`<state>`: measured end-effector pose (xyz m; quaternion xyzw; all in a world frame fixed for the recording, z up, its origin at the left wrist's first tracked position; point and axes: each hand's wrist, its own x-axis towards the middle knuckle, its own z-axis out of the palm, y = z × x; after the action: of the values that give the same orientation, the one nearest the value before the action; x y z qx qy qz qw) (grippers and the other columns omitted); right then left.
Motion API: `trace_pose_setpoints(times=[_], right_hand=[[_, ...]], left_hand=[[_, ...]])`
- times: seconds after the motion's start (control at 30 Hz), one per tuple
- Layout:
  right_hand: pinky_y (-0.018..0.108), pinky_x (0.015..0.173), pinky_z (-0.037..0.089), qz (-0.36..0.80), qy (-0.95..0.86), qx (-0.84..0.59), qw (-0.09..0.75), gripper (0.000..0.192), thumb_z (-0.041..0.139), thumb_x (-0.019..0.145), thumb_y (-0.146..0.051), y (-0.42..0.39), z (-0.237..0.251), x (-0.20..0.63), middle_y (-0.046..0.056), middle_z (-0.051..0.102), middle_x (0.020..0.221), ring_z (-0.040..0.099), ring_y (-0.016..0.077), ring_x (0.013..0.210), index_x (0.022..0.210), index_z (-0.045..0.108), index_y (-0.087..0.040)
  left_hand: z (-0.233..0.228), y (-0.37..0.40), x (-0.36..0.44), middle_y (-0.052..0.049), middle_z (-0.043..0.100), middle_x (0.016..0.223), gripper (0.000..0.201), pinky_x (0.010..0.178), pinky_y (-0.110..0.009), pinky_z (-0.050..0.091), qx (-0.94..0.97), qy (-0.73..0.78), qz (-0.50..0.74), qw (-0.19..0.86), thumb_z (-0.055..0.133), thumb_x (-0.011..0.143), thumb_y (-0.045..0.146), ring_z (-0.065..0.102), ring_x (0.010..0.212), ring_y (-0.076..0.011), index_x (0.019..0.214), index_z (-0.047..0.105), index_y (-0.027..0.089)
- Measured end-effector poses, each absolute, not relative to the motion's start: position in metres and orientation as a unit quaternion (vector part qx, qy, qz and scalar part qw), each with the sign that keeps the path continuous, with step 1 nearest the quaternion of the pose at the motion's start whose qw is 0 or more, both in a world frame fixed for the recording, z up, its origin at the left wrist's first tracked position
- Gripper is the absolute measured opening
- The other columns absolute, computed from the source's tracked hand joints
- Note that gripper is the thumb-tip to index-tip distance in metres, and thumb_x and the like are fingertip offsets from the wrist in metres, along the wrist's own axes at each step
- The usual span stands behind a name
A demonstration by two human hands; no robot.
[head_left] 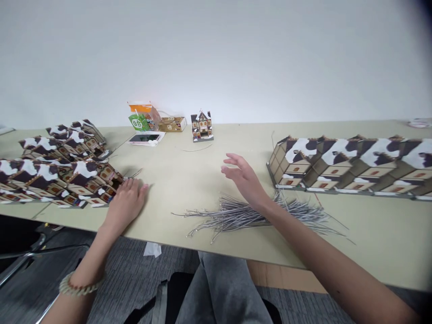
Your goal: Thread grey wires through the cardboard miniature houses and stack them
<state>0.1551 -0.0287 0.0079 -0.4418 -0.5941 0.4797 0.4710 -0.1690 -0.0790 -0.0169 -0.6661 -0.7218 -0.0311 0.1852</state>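
The bundle of thin grey wires (249,215) is seen lying flat on the pale table (189,180), near the front edge, just right of the middle of the view, with loose ends fanned out toward 9 o'clock and 3 o'clock. The right hand (245,177) is held above the table just beyond the bundle, at about 12 o'clock from it; its fingers are spread wide and loosely curved, nothing is gripped, and the forearm is crossed over the wires. The left hand (126,200) is laid palm down on the table at 9 o'clock from the bundle, well apart from it, fingers flat and close together, holding nothing; its fingertips are just beside the nearest of the flattened house models (57,173), which are stacked in overlapping rows at the left, though contact cannot be told. A beaded bracelet (79,287) is worn on the left wrist. At 3 o'clock from the right hand a long row of folded house models (351,164) is set along the table. At 12 o'clock, by the wall, one small assembled house (201,126) is stood upright, with a phone (146,138) and a green and orange packet (141,117) to its left.
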Motion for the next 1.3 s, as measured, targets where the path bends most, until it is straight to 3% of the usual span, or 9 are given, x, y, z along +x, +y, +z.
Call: trace_pose_setpoints(times=[0.17, 0.47, 0.73, 0.9, 1.03, 1.17, 1.23, 1.3], right_hand=[[0.039, 0.089, 0.047, 0.481, -0.599, -0.440, 0.465, 0.054, 0.057, 0.079, -0.047, -0.030, 0.007, 0.154, 0.011, 0.051, 0.131, 0.060, 0.0204, 0.100, 0.126, 0.045, -0.023], [0.040, 0.091, 0.047, 0.472, -0.599, -0.438, 0.476, 0.053, 0.057, 0.080, -0.048, -0.028, 0.004, 0.156, 0.010, 0.051, 0.130, 0.060, 0.0207, 0.102, 0.126, 0.045, -0.025], [0.039, 0.089, 0.047, 0.476, -0.597, -0.436, 0.477, 0.054, 0.058, 0.079, -0.048, -0.029, 0.005, 0.156, 0.010, 0.051, 0.131, 0.059, 0.0197, 0.100, 0.126, 0.045, -0.023], [0.034, 0.084, 0.050, 0.471, -0.591, -0.440, 0.485, 0.051, 0.057, 0.079, -0.042, -0.027, 0.008, 0.153, 0.011, 0.052, 0.127, 0.061, 0.0162, 0.093, 0.124, 0.046, -0.022], [0.031, 0.082, 0.051, 0.465, -0.592, -0.442, 0.489, 0.049, 0.057, 0.079, -0.038, -0.024, 0.012, 0.151, 0.011, 0.053, 0.126, 0.061, 0.0149, 0.091, 0.124, 0.047, -0.021], [0.030, 0.082, 0.051, 0.446, -0.603, -0.451, 0.485, 0.045, 0.055, 0.081, -0.034, -0.022, 0.011, 0.152, 0.010, 0.056, 0.122, 0.062, 0.0143, 0.089, 0.124, 0.048, -0.022], [0.031, 0.081, 0.052, 0.429, -0.618, -0.453, 0.479, 0.042, 0.053, 0.083, -0.032, -0.020, 0.008, 0.153, 0.010, 0.059, 0.118, 0.063, 0.0156, 0.089, 0.123, 0.048, -0.020], [0.033, 0.085, 0.052, 0.385, -0.665, -0.431, 0.474, 0.038, 0.050, 0.085, -0.027, -0.019, 0.002, 0.154, 0.011, 0.059, 0.118, 0.062, 0.0189, 0.099, 0.123, 0.049, -0.019]], left_hand=[[-0.013, -0.093, -0.199, -0.018, 0.061, 0.121, 0.039, 0.098, -0.045, 0.043, -0.660, -0.729, -0.073, 0.168, 0.025, 0.094, 0.036, 0.052, 0.122, -0.0297, 0.107, 0.054, 0.013], [-0.015, -0.091, -0.227, -0.008, 0.062, 0.123, 0.032, 0.103, -0.046, 0.039, -0.653, -0.732, -0.131, 0.144, 0.031, 0.092, 0.039, 0.048, 0.127, -0.0262, 0.103, 0.054, 0.020], [0.001, -0.094, -0.226, -0.010, 0.058, 0.130, 0.043, 0.102, -0.048, 0.039, -0.604, -0.782, -0.117, 0.102, 0.028, 0.092, 0.045, 0.047, 0.128, -0.0275, 0.109, 0.056, 0.018], [-0.001, -0.081, -0.221, -0.013, 0.058, 0.130, 0.047, 0.103, -0.048, 0.039, -0.609, -0.768, -0.130, 0.149, 0.035, 0.089, 0.047, 0.050, 0.125, -0.0300, 0.114, 0.058, 0.015], [0.015, -0.062, -0.169, -0.007, 0.059, 0.129, 0.044, 0.104, -0.053, 0.039, -0.679, -0.685, -0.203, 0.168, 0.042, 0.086, 0.047, 0.052, 0.123, -0.0297, 0.118, 0.058, 0.021], [0.050, -0.055, -0.068, -0.001, 0.059, 0.130, 0.044, 0.108, -0.046, 0.039, -0.779, -0.514, -0.331, 0.141, 0.049, 0.087, 0.041, 0.057, 0.119, -0.0236, 0.129, 0.051, 0.027], [0.065, -0.049, -0.015, -0.002, 0.059, 0.130, 0.046, 0.113, -0.045, 0.033, -0.827, -0.424, -0.355, 0.105, 0.049, 0.087, 0.039, 0.057, 0.119, -0.0217, 0.132, 0.047, 0.028], [0.075, -0.037, 0.035, -0.007, 0.051, 0.138, 0.057, 0.113, -0.048, 0.030, -0.861, -0.401, -0.313, 0.018, 0.049, 0.086, 0.044, 0.048, 0.128, -0.0261, 0.138, 0.040, 0.024]])
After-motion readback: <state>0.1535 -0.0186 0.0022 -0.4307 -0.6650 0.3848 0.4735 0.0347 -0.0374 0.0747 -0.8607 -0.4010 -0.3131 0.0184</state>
